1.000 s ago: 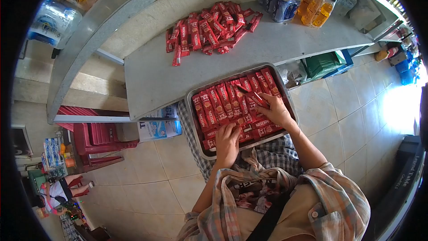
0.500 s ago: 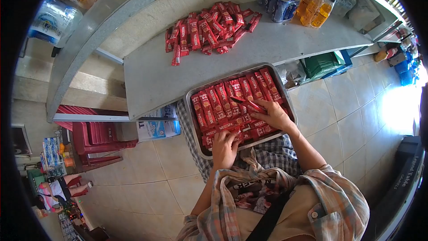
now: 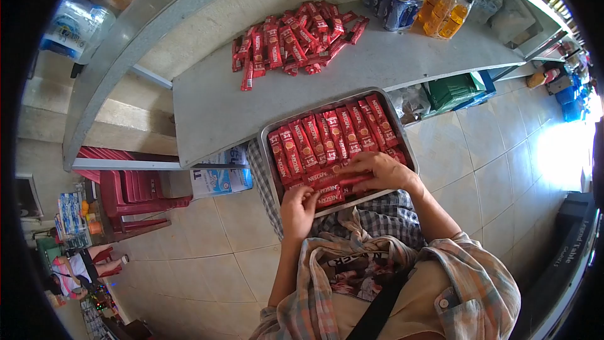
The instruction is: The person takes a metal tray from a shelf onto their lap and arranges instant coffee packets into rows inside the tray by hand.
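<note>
A metal tray (image 3: 412,146) rests on my lap, lined with red coffee sachets (image 3: 327,135). Upright sachets stand side by side in its far part, and others lie crosswise along its near edge. My left hand (image 3: 298,209) is at the near left corner, its fingertips closed at the end of a crosswise sachet (image 3: 325,177). Over the near right part, my right hand (image 3: 379,172) reaches left with bent fingers touching the crosswise sachets; what lies under its fingers is partly hidden. A loose pile of sachets (image 3: 296,38) lies on the grey shelf (image 3: 214,110) beyond the tray.
Blue cans (image 3: 398,9) and orange bottles (image 3: 447,16) stand at the shelf's back right. Below it are a green container (image 3: 456,91) and a blue-white pack (image 3: 221,181). Red plastic chairs (image 3: 135,189) are at left. A person (image 3: 78,269) sits far left.
My right hand has moved left and down from the upright sachets to the crosswise ones, and the sachet it held is laid low. My left hand has shifted slightly left.
</note>
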Motion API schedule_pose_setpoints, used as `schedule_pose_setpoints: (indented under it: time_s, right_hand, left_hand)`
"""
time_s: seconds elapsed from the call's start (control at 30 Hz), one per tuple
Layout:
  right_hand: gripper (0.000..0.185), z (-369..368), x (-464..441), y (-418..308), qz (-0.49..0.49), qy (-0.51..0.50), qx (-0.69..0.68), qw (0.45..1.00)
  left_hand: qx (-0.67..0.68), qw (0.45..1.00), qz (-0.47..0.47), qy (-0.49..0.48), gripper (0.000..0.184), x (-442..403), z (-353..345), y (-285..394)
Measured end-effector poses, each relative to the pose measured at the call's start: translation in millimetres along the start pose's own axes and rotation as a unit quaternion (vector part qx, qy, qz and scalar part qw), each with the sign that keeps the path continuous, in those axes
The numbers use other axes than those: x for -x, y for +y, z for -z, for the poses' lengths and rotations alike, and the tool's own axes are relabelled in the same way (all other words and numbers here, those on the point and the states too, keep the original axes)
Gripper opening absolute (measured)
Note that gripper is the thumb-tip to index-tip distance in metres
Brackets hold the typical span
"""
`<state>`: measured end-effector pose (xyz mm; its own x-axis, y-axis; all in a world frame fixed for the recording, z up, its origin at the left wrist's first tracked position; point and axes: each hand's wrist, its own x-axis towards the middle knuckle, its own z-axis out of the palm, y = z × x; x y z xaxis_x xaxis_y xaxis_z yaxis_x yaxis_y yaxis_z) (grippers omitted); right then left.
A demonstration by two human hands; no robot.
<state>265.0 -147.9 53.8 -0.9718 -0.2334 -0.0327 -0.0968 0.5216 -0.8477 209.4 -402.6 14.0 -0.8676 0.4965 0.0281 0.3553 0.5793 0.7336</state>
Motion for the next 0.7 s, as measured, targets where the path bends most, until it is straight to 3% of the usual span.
schedule_pose_setpoints:
  time_s: [0.07, 0.1, 0.23, 0.33, 0.4, 0.6, 0.7]
  right_hand:
    - [0.055, -2.1, 3.8, -0.5, 0.042, -0.022, 0.038, 0.998]
    - [0.052, -1.2, 5.0, -2.6, 0.027, -0.03, 0.023, 0.999]
    - [0.044, 5.5, 9.5, 11.1, -0.035, -0.04, -0.029, 0.998]
    - [0.037, 10.7, 10.6, 22.2, -0.047, -0.034, -0.021, 0.998]
    - [0.034, 15.0, 11.8, 22.7, -0.026, -0.03, -0.023, 0.999]
    - [0.033, 19.4, 17.2, 17.9, -0.182, -0.018, -0.052, 0.982]
    - [0.03, 21.3, 21.9, 21.1, -0.158, 0.086, -0.07, 0.981]
  left_hand:
    - [0.064, 0.995, 0.046, 0.054, 0.016, 0.3, 2.4, -6.6]
    - [0.125, 0.988, 0.068, 0.053, 0.011, 0.0, 4.1, -8.8]
    - [0.131, 0.988, 0.079, 0.01, 0.016, -2.1, 12.4, -0.2]
    - [-0.016, 0.994, -0.101, 0.036, 0.02, -8.1, 10.3, 7.3]
    - [0.0, 0.996, -0.085, -0.007, 0.025, -10.1, 6.5, 18.9]
    - [-0.04, 0.987, -0.147, -0.06, 0.029, -14.5, -13.9, 29.9]
    - [-0.047, 0.983, -0.167, -0.06, 0.024, -14.8, -29.7, 20.6]
